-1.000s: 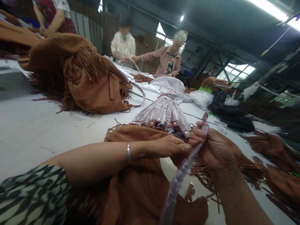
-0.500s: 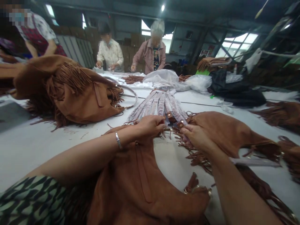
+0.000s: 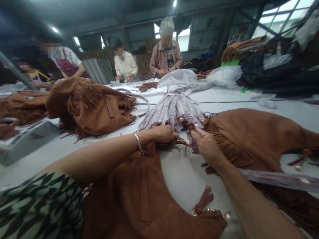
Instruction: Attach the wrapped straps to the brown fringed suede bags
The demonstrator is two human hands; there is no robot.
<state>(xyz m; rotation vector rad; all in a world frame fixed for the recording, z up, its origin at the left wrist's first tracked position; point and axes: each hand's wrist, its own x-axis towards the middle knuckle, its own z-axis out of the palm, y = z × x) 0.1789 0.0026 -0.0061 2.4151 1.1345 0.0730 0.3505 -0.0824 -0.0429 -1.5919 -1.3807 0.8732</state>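
Note:
A brown suede handbag (image 3: 119,196) with a long leather zip trim lies in front of me. My left hand (image 3: 165,133) is closed at the bag's far upper end, beside gold-coloured hardware; the exact part in its fingers is hidden. Between the thumb and fingers of my right hand (image 3: 206,144) is the end of a brown leather strap, with a metal stud and plastic wrapping. Just beyond both hands fans a bundle of plastic-wrapped straps (image 3: 171,109). The bag's nearer corner carries a buckled leather tab (image 3: 205,200) and metal fittings.
Another fringed bag (image 3: 251,136) lies to the right, and more bags (image 3: 94,106) are heaped at left by a grey box (image 3: 32,142). Clear plastic (image 3: 179,79) and black sheeting (image 3: 274,73) lie farther back. Several people (image 3: 165,56) work across the table.
My view has turned slightly left, so the far people and bags sit farther right. My right hand has drawn the strap end a little nearer. My left hand stays at the bag's upper end.

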